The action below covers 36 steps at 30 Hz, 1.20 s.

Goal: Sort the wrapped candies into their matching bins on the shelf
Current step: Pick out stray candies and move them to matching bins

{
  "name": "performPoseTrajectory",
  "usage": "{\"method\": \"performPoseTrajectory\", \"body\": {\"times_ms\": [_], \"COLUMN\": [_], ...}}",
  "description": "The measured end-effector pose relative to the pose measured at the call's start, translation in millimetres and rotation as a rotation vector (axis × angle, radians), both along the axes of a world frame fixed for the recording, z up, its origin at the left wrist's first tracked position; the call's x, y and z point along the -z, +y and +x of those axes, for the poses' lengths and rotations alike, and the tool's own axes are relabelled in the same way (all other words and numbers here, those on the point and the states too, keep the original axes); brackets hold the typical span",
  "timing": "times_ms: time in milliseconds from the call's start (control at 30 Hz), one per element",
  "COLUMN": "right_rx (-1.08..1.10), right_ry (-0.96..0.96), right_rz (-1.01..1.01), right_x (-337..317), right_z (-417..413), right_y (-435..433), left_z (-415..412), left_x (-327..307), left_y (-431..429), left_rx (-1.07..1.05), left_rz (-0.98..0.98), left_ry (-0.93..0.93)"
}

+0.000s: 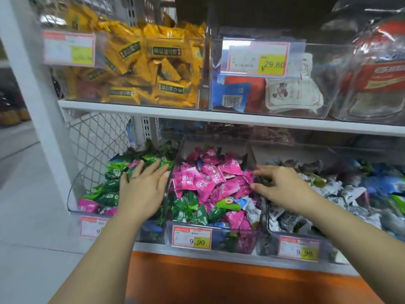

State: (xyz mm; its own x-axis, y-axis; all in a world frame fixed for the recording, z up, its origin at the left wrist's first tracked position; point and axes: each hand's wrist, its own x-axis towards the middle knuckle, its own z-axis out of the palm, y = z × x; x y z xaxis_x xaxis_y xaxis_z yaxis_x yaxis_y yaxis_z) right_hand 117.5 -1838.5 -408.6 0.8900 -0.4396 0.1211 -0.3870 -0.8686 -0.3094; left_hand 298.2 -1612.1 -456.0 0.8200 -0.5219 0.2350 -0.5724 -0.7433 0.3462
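Note:
Three clear bins stand on the lower shelf. The left bin (72,200) holds mostly green candies (109,185) with a few pink ones (87,205). The middle bin (168,229) is filled with pink candies (197,183), and several green candies (190,211) lie at its front. The right bin (271,233) holds white and dark wrapped candies (285,220). My left hand (142,189) lies flat with straight fingers on the green pile in the left bin. My right hand (282,185) reaches over the wall between the middle and right bins, thumb and fingers around a pink candy (248,176).
Price tags (191,236) hang on the bin fronts. The upper shelf (153,111) carries a bin of yellow packets (153,69) and a clear bin of mixed packets (274,93). A white upright (32,84) and wire mesh (96,134) bound the left side. An orange base panel (219,281) sits below.

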Motion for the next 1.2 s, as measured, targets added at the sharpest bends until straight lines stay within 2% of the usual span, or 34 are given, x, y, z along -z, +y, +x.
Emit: {"method": "performPoseTrajectory", "body": {"times_ms": [67,167,300,400,500,600,733,900,1000,1200], "right_rx": [-0.005,-0.011,0.019,0.02,-0.071,-0.194,-0.286,-0.369,-0.349,-0.274], "right_ry": [-0.004,-0.035,-0.171,-0.216,-0.111,0.104,0.197,0.317,0.373,0.369], "right_rz": [0.013,0.086,0.139,0.159,0.092,-0.13,-0.248,-0.343,-0.299,-0.197], "right_x": [0,-2,-6,-5,3,15,21,15,9,-3], "right_z": [0,-7,-26,-43,-57,-64,-61,-37,-22,-11], "right_y": [-1,-3,-15,-26,-37,-47,-60,-78,-92,-121], "left_z": [0,1,-5,-15,-30,-46,-64,-77,-80,-80], "left_x": [0,0,-6,-15,-25,-29,-27,-21,-20,-21], "left_y": [-3,-1,-4,-17,-41,-69,-107,-136,-142,-145], "left_rx": [0.019,0.027,0.0,0.055,0.14,0.212,0.342,0.445,0.415,0.401], "left_rz": [0.068,0.009,-0.207,-0.335,-0.447,-0.48,-0.42,-0.181,-0.059,-0.091], "left_ry": [0.081,0.134,-0.015,-0.137,-0.135,-0.103,-0.051,0.035,0.03,0.045]}}
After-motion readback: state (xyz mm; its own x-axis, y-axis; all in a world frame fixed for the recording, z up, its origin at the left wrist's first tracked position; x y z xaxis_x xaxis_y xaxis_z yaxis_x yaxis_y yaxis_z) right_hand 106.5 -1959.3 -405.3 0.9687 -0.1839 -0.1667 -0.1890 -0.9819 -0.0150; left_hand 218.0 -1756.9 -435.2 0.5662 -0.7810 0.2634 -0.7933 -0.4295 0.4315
